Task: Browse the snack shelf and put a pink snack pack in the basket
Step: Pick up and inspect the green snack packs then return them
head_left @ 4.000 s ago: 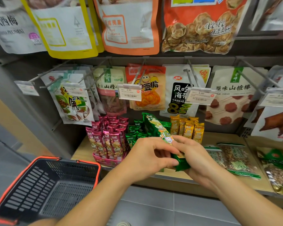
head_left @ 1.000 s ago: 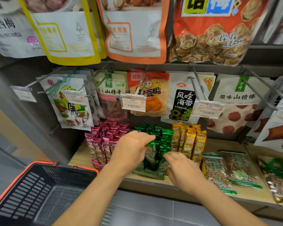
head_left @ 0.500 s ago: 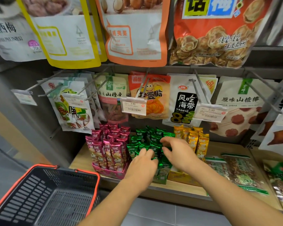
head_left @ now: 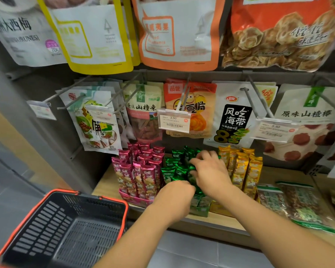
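Pink snack packs (head_left: 139, 171) stand upright in a pink display box on the wooden shelf (head_left: 108, 182), left of the green snack packs (head_left: 172, 171). Neither hand touches them. My right hand (head_left: 211, 171) is over the green packs, its fingers and thumb curled round one of them. My left hand (head_left: 174, 198) is at the front of the green packs, just right of the pink box; its fingers are hidden behind its back. The black basket (head_left: 124, 207) with an orange rim hangs at the lower left, below the shelf, with nothing in it.
Yellow snack packs (head_left: 242, 169) stand right of the green ones. Flat bags of nuts (head_left: 296, 206) lie further right on the shelf. Hanging pouches on metal pegs with price tags (head_left: 174, 120) fill the wall above. A grey upright post (head_left: 27, 113) borders the shelf's left side.
The green pack held in both hands four seconds ago is back among the green packs. Since half a second ago my right hand's fingers have curled onto them; my left hand stays at their front.
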Demonstrator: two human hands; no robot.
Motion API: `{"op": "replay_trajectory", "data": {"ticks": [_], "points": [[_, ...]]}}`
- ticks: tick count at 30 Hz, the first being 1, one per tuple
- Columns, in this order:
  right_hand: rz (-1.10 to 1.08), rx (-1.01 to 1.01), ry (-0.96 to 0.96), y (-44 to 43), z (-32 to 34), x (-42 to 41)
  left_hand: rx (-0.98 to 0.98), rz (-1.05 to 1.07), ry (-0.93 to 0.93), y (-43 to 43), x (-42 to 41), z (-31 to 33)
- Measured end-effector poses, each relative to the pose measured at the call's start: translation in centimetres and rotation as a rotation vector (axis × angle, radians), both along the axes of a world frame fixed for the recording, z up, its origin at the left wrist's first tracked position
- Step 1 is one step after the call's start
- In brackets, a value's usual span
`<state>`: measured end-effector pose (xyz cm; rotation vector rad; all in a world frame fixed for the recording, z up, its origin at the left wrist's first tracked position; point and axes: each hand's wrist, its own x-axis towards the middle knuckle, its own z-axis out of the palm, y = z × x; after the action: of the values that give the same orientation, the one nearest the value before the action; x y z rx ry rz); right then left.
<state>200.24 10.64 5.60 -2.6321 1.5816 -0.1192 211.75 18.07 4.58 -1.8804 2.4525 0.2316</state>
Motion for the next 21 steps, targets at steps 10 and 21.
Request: {"op": "replay_trajectory", "data": {"ticks": [10, 21], "points": [[0.295, -0.427, -0.609, 8.4, 8.5, -7.1, -0.123, 0.216, 0.301, 0.6, 1.8, 3.6], [0.06, 0.204, -1.201, 11.1, 7.2, -9.0, -0.019, 0.015, 1.225, 5.9, -2.1, 11.2]]}}
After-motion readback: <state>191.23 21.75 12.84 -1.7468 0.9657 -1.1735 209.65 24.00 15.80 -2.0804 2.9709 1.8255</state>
